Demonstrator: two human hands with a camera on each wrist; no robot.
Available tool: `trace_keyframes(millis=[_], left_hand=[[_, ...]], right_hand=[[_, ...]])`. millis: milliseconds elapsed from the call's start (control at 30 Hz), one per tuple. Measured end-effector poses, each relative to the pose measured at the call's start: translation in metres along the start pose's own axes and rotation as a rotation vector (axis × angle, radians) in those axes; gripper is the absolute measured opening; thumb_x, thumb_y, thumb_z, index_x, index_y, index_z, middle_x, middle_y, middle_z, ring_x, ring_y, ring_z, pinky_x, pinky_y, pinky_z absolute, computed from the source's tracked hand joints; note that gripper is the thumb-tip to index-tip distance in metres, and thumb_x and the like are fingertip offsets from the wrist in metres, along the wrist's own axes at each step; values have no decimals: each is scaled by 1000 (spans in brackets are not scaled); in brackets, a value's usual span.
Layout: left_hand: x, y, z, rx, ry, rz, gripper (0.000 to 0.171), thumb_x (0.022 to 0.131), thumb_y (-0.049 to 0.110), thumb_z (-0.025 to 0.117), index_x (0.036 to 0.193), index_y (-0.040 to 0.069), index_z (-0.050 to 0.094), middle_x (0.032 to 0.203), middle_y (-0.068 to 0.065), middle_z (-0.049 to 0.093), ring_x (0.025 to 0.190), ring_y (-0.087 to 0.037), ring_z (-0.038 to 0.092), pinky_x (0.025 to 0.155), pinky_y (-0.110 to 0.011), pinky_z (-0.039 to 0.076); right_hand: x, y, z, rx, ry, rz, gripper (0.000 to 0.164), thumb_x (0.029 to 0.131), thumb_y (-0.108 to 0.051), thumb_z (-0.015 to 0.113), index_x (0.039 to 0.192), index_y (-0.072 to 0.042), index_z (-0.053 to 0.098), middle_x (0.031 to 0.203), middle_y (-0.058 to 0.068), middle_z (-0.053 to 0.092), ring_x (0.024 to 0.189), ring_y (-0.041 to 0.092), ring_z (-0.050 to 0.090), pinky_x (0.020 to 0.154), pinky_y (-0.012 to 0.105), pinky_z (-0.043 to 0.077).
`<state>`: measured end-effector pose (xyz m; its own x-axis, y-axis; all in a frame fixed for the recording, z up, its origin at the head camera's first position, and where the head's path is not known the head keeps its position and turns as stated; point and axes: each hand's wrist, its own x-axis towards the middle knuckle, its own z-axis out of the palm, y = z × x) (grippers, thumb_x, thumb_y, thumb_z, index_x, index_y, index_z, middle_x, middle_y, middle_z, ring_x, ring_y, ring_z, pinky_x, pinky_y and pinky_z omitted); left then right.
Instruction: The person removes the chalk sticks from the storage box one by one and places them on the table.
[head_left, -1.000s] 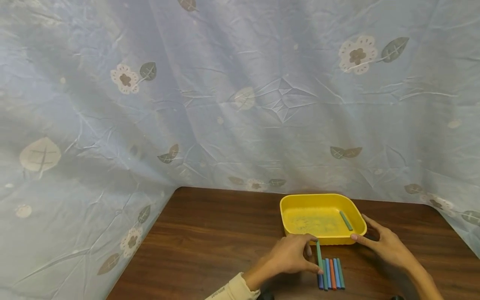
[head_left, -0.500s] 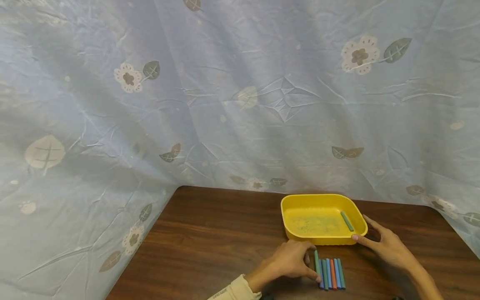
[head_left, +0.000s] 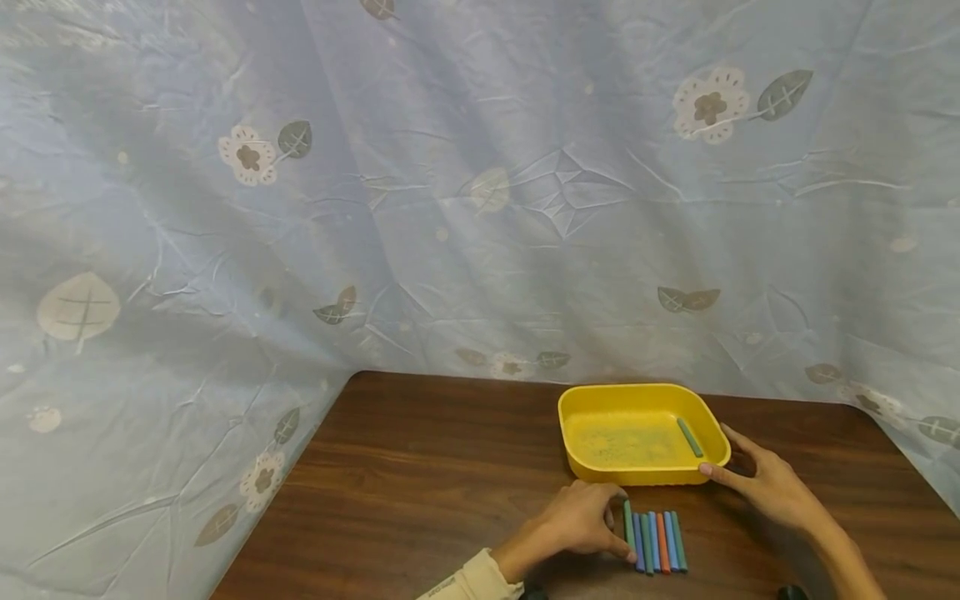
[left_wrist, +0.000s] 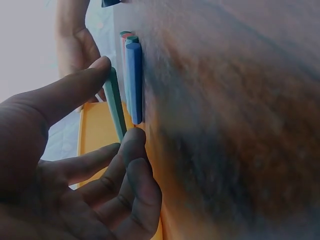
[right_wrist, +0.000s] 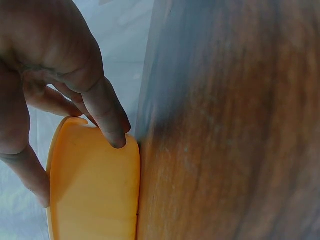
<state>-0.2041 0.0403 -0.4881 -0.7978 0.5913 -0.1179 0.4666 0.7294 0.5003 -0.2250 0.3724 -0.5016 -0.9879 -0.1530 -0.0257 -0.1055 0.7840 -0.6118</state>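
Observation:
My left hand (head_left: 585, 521) pinches a green chalk stick (left_wrist: 115, 102) by its two ends, thumb at the near end and fingertips at the far end. The stick is just left of a row of several chalk sticks, blue, green and one red (head_left: 663, 543), lying side by side on the table. Behind the row stands a yellow tray (head_left: 637, 477) with one dark green chalk stick (head_left: 690, 438) inside at the right. My right hand (head_left: 776, 492) holds the tray's right front corner, thumb on the rim and fingers against the outer wall (right_wrist: 95, 185).
The brown wooden table (head_left: 420, 483) reaches back to a pale patterned curtain (head_left: 480, 208) that hangs behind and to the left. Powdery smudges mark the tray's floor. Small dark objects (head_left: 791, 592) show at the bottom edge of the head view.
My left hand has brought the green chalk stick from over the row's left end down and left, to beside the row. The right hand has stayed at the tray's corner.

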Motion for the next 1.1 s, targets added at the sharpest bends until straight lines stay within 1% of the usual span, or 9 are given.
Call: trace_keyframes(millis=[133,400,567,833,867,1000,1100], left_hand=[[1,1,1,9,3,-7,72,80,48,96,142,25,68,81,21,66,72,8,57,75,-16,50],[3,3,4,31,12,-27,73,79,48,96,142,25,68,79,21,64,72,7,56,72,-16,48],[3,4,6,45,13,-46,73,78,48,97,142,26,68,78,20,63,70,6,55,68,-16,47],[5,5,10,70,2,-82,74,77,52,96,142,31,66,78,19,62,72,2,56,68,-21,49],[4,5,11,73,-1,-90,74,77,52,96,142,33,66,79,19,63,72,1,57,68,-22,49],[3,6,13,111,-2,-107,73,76,55,96,140,37,67,104,19,73,89,-5,68,74,-28,55],[4,5,15,131,0,-102,73,75,56,96,139,37,67,115,19,73,97,-7,69,77,-31,56]], right_hand=[[0,-1,-1,5,0,5,98,104,-54,67,169,4,20,162,45,33,140,73,36,98,83,41],[0,-1,0,12,-3,14,101,103,-55,68,169,5,20,163,45,31,142,74,33,100,86,36],[-2,-2,1,16,-4,13,101,103,-55,68,169,4,20,163,45,31,141,74,33,100,86,37],[-1,-3,0,19,4,1,99,104,-53,68,169,5,20,163,44,31,141,73,34,100,85,38],[-2,-3,0,22,4,0,99,104,-53,68,169,4,19,163,44,31,141,73,35,100,85,38],[-3,-3,1,21,4,3,99,104,-53,68,169,3,20,163,45,31,141,74,34,99,86,37],[-5,-2,2,16,1,13,98,104,-53,67,169,2,20,163,45,31,140,75,33,98,87,37]])
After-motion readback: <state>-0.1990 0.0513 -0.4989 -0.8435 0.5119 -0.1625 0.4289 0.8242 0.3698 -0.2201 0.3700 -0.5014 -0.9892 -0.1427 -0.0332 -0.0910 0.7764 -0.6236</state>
